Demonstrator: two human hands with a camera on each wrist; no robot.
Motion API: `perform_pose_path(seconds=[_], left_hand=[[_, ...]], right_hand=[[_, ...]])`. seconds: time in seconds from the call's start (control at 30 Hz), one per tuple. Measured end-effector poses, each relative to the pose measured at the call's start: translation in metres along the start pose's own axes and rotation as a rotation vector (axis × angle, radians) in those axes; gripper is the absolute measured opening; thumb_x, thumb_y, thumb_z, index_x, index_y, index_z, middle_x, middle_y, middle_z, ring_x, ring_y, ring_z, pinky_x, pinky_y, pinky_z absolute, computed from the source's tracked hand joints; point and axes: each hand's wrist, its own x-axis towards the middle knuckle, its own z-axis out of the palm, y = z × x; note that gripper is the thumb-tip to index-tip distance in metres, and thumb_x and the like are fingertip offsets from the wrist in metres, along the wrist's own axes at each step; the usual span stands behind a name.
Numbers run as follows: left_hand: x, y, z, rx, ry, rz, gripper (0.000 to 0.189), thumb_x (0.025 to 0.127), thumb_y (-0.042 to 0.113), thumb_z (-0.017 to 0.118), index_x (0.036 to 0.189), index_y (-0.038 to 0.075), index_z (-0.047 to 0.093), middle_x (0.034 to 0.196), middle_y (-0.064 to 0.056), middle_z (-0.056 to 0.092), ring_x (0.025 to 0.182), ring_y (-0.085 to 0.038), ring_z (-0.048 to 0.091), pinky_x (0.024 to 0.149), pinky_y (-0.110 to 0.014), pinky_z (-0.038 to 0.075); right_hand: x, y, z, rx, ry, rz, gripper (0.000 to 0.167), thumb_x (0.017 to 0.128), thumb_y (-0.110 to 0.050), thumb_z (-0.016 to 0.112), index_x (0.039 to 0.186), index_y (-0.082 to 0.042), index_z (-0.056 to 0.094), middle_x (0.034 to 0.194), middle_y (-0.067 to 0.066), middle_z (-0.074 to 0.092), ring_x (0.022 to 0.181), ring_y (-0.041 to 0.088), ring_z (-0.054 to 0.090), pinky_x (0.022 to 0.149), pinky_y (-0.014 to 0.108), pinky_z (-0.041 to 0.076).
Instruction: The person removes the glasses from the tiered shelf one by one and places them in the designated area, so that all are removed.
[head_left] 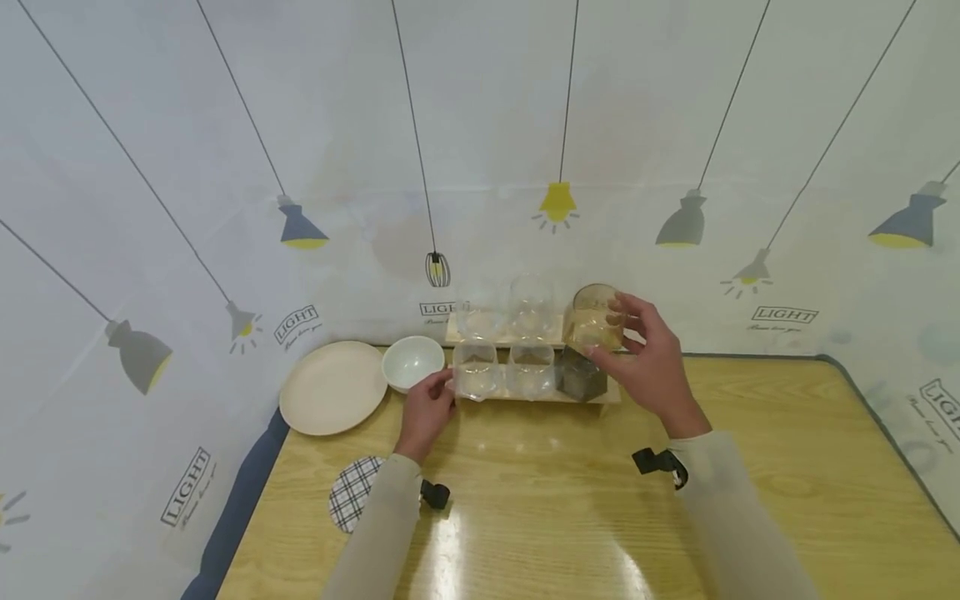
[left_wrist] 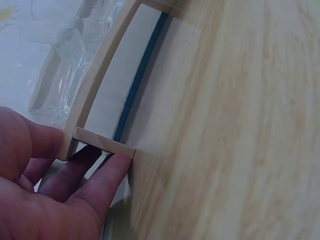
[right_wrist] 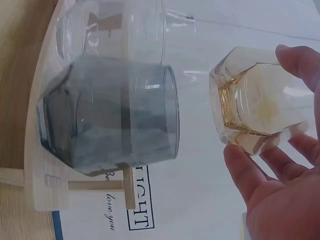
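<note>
My right hand grips an amber faceted glass between thumb and fingers, at the right end of a two-tier wooden rack. In the right wrist view that glass stands apart from a smoky grey glass on the front tier. Beside the grey one, clear glasses line the front tier, and more clear glasses occupy the back tier. My left hand holds the rack's left end; the left wrist view has its thumb at the shelf and fingers around the leg piece.
Left of the rack are a pale bowl and a large beige plate. A round plaid coaster lies partly under the left sleeve. The wooden table meets a lamp-printed wall covering behind the rack.
</note>
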Motion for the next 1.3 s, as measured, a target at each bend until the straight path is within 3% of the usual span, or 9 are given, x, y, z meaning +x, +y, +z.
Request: perform_pose_path(seconds=[0.07, 0.17, 0.33, 0.53, 0.77, 1.13, 1.3], left_hand=[[-0.001, 0.001, 0.0, 0.008, -0.002, -0.004, 0.037, 0.101, 0.007, 0.06, 0.136, 0.01, 0.071, 0.124, -0.02, 0.075, 0.095, -0.022, 0.072, 0.073, -0.027, 0.062], [-0.001, 0.001, 0.0, 0.017, -0.009, -0.01, 0.037, 0.102, 0.008, 0.06, 0.137, 0.011, 0.071, 0.124, -0.02, 0.075, 0.096, -0.021, 0.072, 0.074, -0.028, 0.063], [0.0, 0.001, 0.002, 0.017, -0.02, -0.003, 0.036, 0.102, 0.009, 0.061, 0.136, 0.011, 0.071, 0.124, -0.019, 0.075, 0.096, -0.021, 0.072, 0.075, -0.029, 0.063], [-0.001, 0.0, 0.003, 0.018, -0.035, -0.001, 0.036, 0.102, 0.009, 0.062, 0.137, 0.012, 0.071, 0.127, -0.019, 0.075, 0.099, -0.02, 0.072, 0.075, -0.03, 0.063], [-0.002, -0.001, 0.003, 0.006, -0.027, -0.007, 0.037, 0.101, 0.007, 0.061, 0.137, 0.01, 0.07, 0.124, -0.021, 0.075, 0.096, -0.022, 0.072, 0.075, -0.03, 0.063], [0.0, 0.005, 0.0, 0.005, -0.001, 0.01, 0.038, 0.099, 0.004, 0.06, 0.135, 0.007, 0.071, 0.119, -0.023, 0.076, 0.089, -0.023, 0.072, 0.07, -0.026, 0.061], [-0.001, 0.005, -0.001, 0.0, -0.003, -0.009, 0.039, 0.099, 0.005, 0.06, 0.137, 0.006, 0.07, 0.122, -0.023, 0.075, 0.093, -0.024, 0.073, 0.073, -0.026, 0.062]], right_hand=[[-0.009, -0.004, 0.002, 0.009, 0.002, -0.019, 0.081, 0.089, -0.019, 0.087, 0.158, -0.024, 0.045, 0.152, 0.002, 0.056, 0.13, 0.023, 0.062, 0.103, 0.016, 0.052], [-0.021, -0.009, 0.007, 0.028, 0.004, -0.049, 0.081, 0.086, -0.013, 0.089, 0.155, -0.024, 0.049, 0.149, 0.004, 0.059, 0.125, 0.023, 0.064, 0.097, 0.009, 0.05], [-0.047, -0.013, 0.02, 0.061, -0.027, -0.073, 0.081, 0.081, -0.007, 0.091, 0.152, -0.025, 0.054, 0.139, 0.005, 0.065, 0.12, 0.017, 0.064, 0.093, 0.011, 0.054], [-0.08, -0.01, 0.038, 0.056, -0.115, -0.072, 0.079, 0.08, -0.011, 0.092, 0.149, -0.021, 0.055, 0.132, 0.004, 0.067, 0.117, 0.015, 0.066, 0.093, 0.021, 0.059], [-0.105, 0.007, 0.06, 0.102, -0.235, -0.022, 0.076, 0.078, -0.014, 0.093, 0.143, -0.018, 0.054, 0.131, 0.007, 0.066, 0.125, 0.029, 0.065, 0.094, 0.034, 0.063], [-0.121, 0.018, 0.085, 0.211, -0.365, 0.168, 0.075, 0.076, -0.012, 0.094, 0.139, -0.016, 0.053, 0.134, 0.014, 0.062, 0.128, 0.037, 0.061, 0.092, 0.033, 0.062], [-0.126, 0.024, 0.095, 0.2, -0.409, 0.183, 0.072, 0.074, -0.006, 0.093, 0.134, -0.007, 0.053, 0.134, 0.016, 0.06, 0.13, 0.039, 0.06, 0.095, 0.033, 0.062]])
